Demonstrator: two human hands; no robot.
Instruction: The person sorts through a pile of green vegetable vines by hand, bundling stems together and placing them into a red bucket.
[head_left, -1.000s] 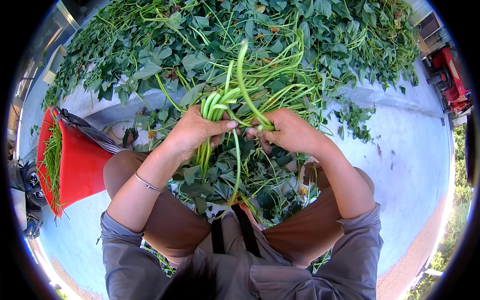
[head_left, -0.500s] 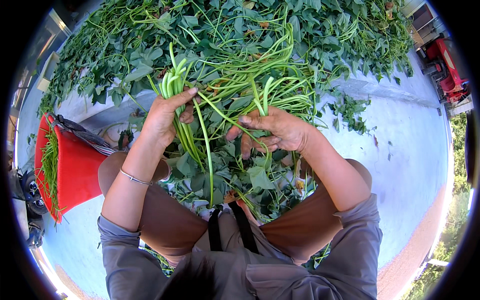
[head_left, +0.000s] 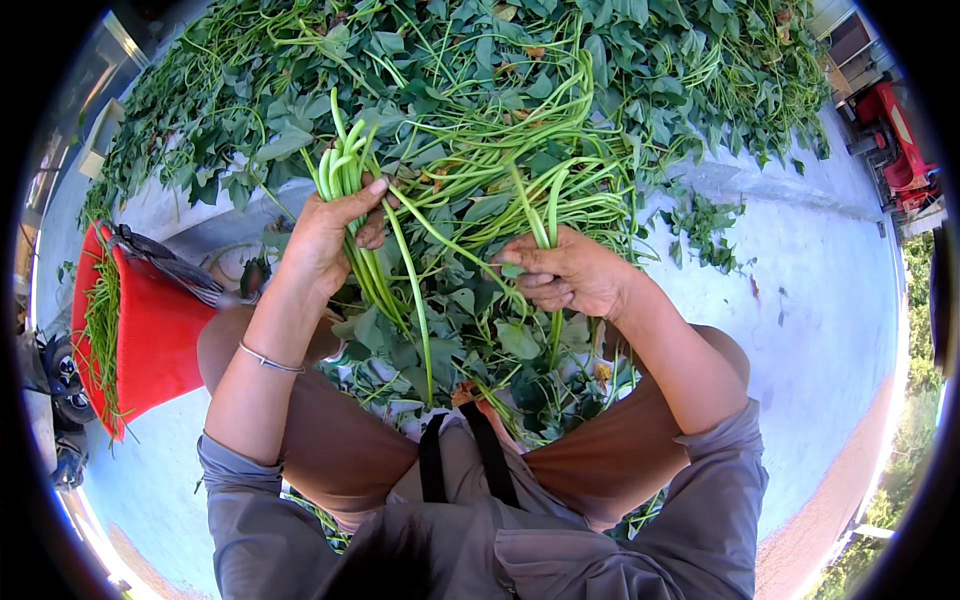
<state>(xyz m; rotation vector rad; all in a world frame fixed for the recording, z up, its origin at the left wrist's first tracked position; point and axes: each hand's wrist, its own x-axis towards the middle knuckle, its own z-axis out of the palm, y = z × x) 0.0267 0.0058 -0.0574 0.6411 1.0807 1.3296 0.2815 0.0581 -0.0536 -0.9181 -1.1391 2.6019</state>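
My left hand (head_left: 338, 228) is closed round a bunch of thick green leaf stems (head_left: 343, 172), whose cut ends stick up above the thumb while the rest hang below. One longer stem (head_left: 450, 240) slants from that bunch across to my right hand (head_left: 562, 272). My right hand is closed too, its thumb and fingertips pinching around a few green stems (head_left: 545, 205) that rise past the knuckles. A small bit of leaf shows at its fingertips. Under both hands lie loose stems and green leaves (head_left: 520, 340), between my knees.
A big heap of leafy vines (head_left: 680, 70) spreads across the far side, with bare stems (head_left: 540, 125) at its near edge. To the left a red container (head_left: 155, 330) lies tipped, green stems inside. Leaf scraps (head_left: 705, 225) lie on the pale floor; red machinery (head_left: 900, 150) stands far right.
My right hand's fingers, spread before, have drawn together around the stems, and the hand has moved slightly right. The left hand keeps its bunch almost still.
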